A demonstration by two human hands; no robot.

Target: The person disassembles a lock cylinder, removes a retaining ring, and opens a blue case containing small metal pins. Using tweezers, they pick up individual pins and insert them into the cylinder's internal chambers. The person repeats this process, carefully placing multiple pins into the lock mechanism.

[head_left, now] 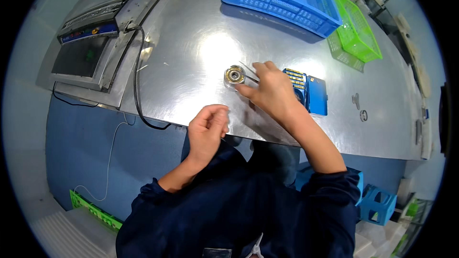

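Observation:
On the metal table lies a small round metal part (pixel 234 75) with a ringed centre, a little like a bearing. My right hand (pixel 271 89) is just to the right of it, fingers bent round a thin metal tool (pixel 249 70) whose slim end sticks out to the left. The right thumb reaches to the part's lower edge; whether it touches cannot be told. My left hand (pixel 207 131) hovers at the near table edge, fingers curled and pressed to the thumb. What it holds, if anything, is hidden. Partly behind my right wrist is an opened blue bit case (pixel 317 95) with rows of small bits.
Right of the case lie a small grey metal piece (pixel 355 100) and a metal ring (pixel 364 115). A blue basket (pixel 282 7) and a green basket (pixel 358 33) stand at the back. At left, a machine (pixel 88 50) has a black cable (pixel 137 81) drooping past the table edge.

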